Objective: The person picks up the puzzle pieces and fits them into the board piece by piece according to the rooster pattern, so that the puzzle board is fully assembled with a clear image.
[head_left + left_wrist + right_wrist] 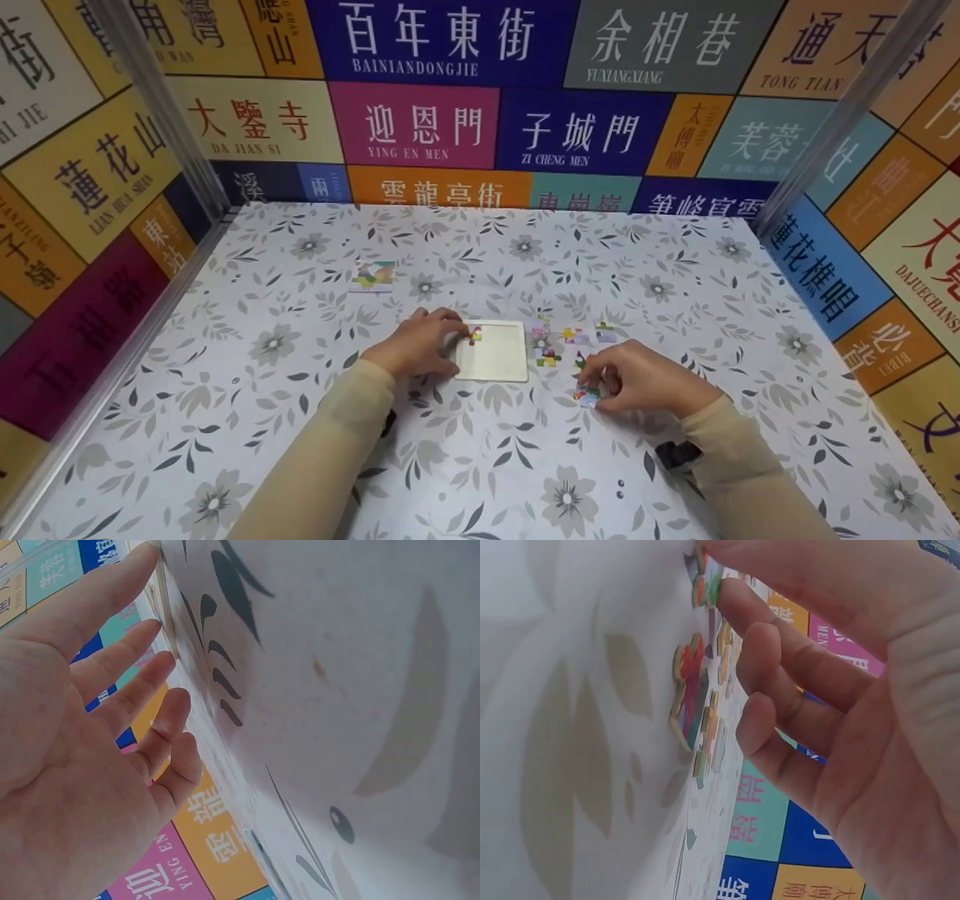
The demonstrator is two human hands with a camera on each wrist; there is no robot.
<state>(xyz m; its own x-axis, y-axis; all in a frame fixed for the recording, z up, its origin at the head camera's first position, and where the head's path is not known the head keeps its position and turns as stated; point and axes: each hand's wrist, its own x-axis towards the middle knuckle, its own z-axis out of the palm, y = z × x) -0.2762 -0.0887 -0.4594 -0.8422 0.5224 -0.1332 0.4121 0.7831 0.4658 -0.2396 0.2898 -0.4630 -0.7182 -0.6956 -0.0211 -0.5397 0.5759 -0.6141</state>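
Observation:
A shallow cream puzzle tray (491,360) lies mid-table, with one colourful jigsaw piece (475,335) in its upper left corner. At the tray's left edge is my left hand (420,345), its thumb and fingertips touching the rim; the left wrist view shows the fingers loosely extended. Right of the tray, my right hand (637,379) pinches a jigsaw piece (707,581) between thumb and index finger, close over the table. The other fingers bend loosely. Another red and purple piece (690,694) lies beside them in the right wrist view.
Several loose jigsaw pieces (571,334) lie between the tray and my right hand. Farther back on the left is a small square picture card (373,276). Printed panels (420,124) wall off the back and sides of the flower-patterned table (300,457).

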